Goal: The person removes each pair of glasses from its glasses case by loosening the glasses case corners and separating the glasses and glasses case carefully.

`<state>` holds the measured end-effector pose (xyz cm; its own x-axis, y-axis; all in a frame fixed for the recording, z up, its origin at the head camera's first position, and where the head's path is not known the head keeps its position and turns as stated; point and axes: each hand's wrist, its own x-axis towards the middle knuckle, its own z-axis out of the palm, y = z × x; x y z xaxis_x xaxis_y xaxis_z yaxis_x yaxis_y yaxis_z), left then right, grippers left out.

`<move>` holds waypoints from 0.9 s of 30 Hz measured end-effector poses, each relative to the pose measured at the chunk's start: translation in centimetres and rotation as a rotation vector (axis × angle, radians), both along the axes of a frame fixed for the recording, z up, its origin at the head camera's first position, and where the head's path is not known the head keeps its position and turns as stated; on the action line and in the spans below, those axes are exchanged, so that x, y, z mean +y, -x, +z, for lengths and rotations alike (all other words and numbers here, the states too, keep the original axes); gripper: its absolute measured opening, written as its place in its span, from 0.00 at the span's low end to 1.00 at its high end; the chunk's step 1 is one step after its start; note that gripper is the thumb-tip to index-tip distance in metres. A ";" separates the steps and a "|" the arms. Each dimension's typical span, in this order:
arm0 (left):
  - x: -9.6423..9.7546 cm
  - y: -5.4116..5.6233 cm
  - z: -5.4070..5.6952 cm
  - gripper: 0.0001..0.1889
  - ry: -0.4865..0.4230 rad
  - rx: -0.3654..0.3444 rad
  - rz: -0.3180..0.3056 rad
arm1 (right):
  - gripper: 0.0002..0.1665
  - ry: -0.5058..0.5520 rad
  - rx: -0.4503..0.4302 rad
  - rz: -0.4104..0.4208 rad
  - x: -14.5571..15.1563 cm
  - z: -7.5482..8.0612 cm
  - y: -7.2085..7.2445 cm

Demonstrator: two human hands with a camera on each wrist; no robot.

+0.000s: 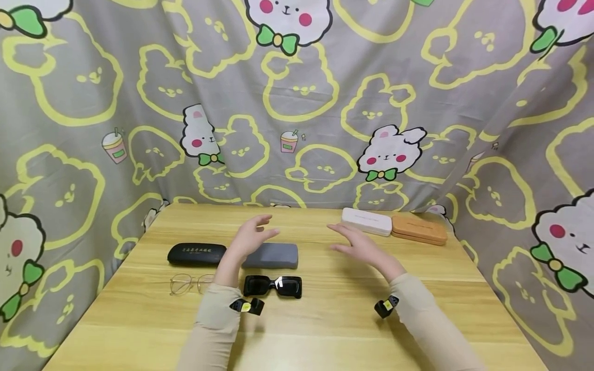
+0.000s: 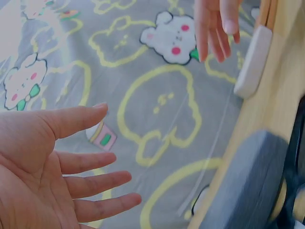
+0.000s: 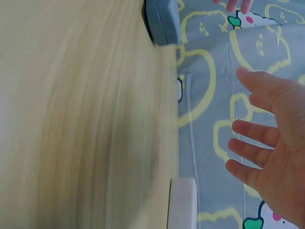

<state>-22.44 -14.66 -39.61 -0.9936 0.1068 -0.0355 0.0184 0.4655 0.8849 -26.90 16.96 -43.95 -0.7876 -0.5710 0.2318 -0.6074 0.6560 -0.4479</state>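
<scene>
My left hand (image 1: 252, 237) hovers over the table, fingers spread and holding nothing; in the head view it partly covers a grey glasses case (image 1: 274, 256). Beside that case lies a black glasses case (image 1: 197, 254) with gold lettering. In front of them are black sunglasses (image 1: 273, 286) and thin wire-framed glasses (image 1: 185, 284), partly hidden by my left forearm. My right hand (image 1: 362, 247), its fingers extended and nothing in them, is raised nearest a white glasses case (image 1: 366, 221). An orange-brown glasses case (image 1: 419, 230) stands next to the white one at the back right.
The wooden table (image 1: 343, 330) carries everything. A grey curtain (image 1: 315, 103) printed with rabbits and yellow outlines hangs along its back edge and both sides. Each wrist wears a black strap with a small camera, such as the left strap (image 1: 248, 306).
</scene>
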 end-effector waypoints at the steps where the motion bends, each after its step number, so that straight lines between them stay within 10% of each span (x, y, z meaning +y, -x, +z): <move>1: 0.5 0.1 0.1 0.33 -0.009 0.005 -0.006 | 0.36 0.002 0.012 -0.001 0.4 0.0 0.1; 13: 6.3 1.3 0.7 0.34 -0.084 0.016 -0.040 | 0.35 -0.001 0.071 -0.026 4.0 0.5 1.4; 27: 12.4 4.2 -1.4 0.37 -0.022 0.097 0.015 | 0.41 -0.020 -0.007 -0.205 8.4 0.4 4.2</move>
